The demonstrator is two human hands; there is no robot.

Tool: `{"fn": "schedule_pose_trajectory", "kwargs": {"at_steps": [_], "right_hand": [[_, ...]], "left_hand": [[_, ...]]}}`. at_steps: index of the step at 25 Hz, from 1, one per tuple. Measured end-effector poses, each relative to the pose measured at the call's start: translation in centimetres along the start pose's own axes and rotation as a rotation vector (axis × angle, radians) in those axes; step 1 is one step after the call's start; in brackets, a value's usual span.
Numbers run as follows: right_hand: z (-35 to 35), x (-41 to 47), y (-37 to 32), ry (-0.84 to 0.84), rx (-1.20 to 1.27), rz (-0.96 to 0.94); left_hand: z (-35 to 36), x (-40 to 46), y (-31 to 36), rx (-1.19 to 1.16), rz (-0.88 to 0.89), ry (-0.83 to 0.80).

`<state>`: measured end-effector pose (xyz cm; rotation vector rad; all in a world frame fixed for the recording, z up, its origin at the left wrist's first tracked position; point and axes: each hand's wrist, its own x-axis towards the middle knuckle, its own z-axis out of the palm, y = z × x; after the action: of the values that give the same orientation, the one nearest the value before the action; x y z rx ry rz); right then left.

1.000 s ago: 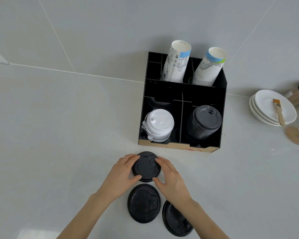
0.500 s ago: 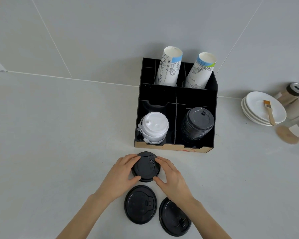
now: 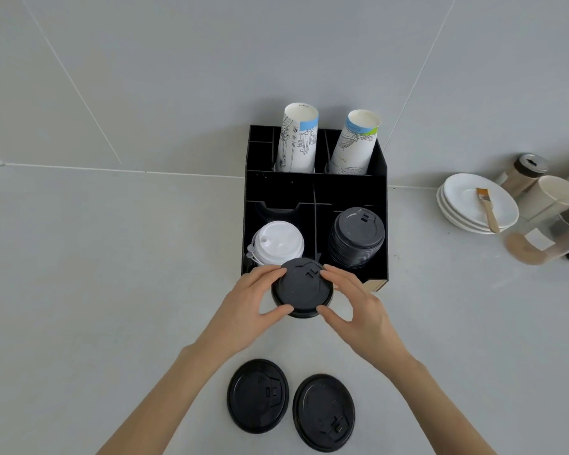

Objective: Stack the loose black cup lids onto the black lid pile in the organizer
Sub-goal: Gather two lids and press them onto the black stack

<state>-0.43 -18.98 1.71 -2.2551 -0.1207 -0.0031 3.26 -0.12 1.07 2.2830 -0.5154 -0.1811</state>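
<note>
A small stack of black cup lids (image 3: 301, 287) is held between my left hand (image 3: 250, 303) and my right hand (image 3: 355, 303), raised just in front of the black organizer (image 3: 312, 188). The black lid pile (image 3: 357, 238) stands in the organizer's front right compartment. Two more loose black lids lie flat on the counter near me, one on the left (image 3: 258, 395) and one on the right (image 3: 323, 412). The held stack covers part of the organizer's front edge.
White lids (image 3: 278, 243) fill the front left compartment. Two paper cup stacks (image 3: 298, 139) (image 3: 355, 142) lean in the back compartments. At the right stand white saucers (image 3: 477, 205) with a brush (image 3: 486, 208), cups and a jar (image 3: 523, 172).
Both hands have lifted the lid stack off the counter and carried it toward the organizer's front edge. The two flat lids stayed where they were.
</note>
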Motion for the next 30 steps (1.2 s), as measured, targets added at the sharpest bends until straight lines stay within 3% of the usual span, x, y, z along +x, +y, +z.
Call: {"fn": "schedule_pose_trajectory", "kwargs": {"at_steps": [13,24,30], "right_hand": [[-5.3,3.3,1.6,0.142,-0.018,-0.02],[-8.6,6.7,5.2,0.04,-0.153,0.03],[-8.7,7.7,6.3,0.019,-0.191,0.03]], "left_hand": [[0.1,6.9,4.0,0.02,0.069,-0.012],[4.3,11.1,5.8,0.098,0.023,0.072],[5.2,12.5,5.4,0.089,-0.01,0.025]]}}
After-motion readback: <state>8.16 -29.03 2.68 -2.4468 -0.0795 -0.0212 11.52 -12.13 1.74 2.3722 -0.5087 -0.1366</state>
